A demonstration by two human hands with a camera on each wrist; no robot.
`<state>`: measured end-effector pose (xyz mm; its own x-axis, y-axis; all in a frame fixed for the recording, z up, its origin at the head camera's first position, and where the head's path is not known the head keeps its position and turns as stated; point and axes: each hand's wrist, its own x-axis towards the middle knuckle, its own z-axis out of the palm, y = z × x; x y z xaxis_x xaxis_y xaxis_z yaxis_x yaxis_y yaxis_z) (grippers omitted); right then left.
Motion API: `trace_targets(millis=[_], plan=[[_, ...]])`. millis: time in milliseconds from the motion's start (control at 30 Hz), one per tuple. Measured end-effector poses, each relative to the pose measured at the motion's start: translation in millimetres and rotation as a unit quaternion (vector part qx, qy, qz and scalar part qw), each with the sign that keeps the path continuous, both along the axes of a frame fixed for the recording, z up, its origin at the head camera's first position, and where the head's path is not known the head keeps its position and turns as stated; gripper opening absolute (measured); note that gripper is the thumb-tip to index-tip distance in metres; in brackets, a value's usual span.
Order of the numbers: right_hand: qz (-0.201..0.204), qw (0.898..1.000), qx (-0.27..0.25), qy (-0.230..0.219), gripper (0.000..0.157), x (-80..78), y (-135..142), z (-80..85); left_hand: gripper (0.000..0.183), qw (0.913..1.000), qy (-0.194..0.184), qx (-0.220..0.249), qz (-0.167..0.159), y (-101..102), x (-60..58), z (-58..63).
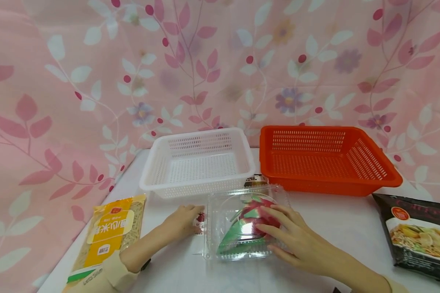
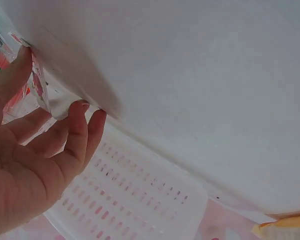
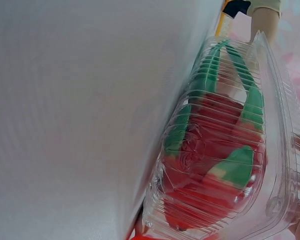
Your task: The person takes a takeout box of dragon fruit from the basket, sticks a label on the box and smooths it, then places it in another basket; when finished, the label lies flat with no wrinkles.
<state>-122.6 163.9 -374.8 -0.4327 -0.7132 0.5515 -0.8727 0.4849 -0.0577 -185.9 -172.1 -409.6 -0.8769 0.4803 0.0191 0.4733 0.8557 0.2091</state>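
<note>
A clear plastic clamshell box (image 1: 214, 228) sits in the middle of the table, with a red and green dragon fruit (image 3: 210, 135) inside. My right hand (image 1: 300, 240) rests over the right side of its lid, fingers spread and fairly straight. To the left of the box, my left hand (image 1: 181, 221) pinches a small white card with a red print (image 2: 37, 82) between thumb and fingers. The fingertips (image 2: 101, 114) of that hand are right at the tabletop. In the head view the box partly covers the card.
A white basket (image 1: 201, 185) and a red basket (image 1: 319, 186) stand at the back. A yellow grain packet (image 1: 110, 232) lies at left, a black noodle packet (image 1: 421, 236) at right. Behind the box, a small dark-labelled item (image 1: 256, 180) shows between the baskets.
</note>
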Motion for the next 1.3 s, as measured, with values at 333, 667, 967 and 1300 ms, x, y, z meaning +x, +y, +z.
trace_targets(millis=[333,667,967,1300], plan=[[0.013,1.000,-0.007,-0.001,0.042,-0.5,-2,-1.0,0.041,0.9921,0.003,0.124,-0.015,-3,1.4,0.0],[0.021,1.000,-0.012,0.000,0.041,-1.0,-3,-1.1,0.039,0.9839,0.004,0.177,-0.023,-15,11.9,8.7],[0.030,0.999,-0.023,0.006,0.038,-1.2,-6,0.5,0.035,0.9808,0.053,0.176,-0.066,-24,16.2,10.4],[0.040,0.998,-0.038,0.018,0.038,-1.9,-8,1.2,0.030,0.9843,0.046,0.169,0.023,-21,19.8,10.7]])
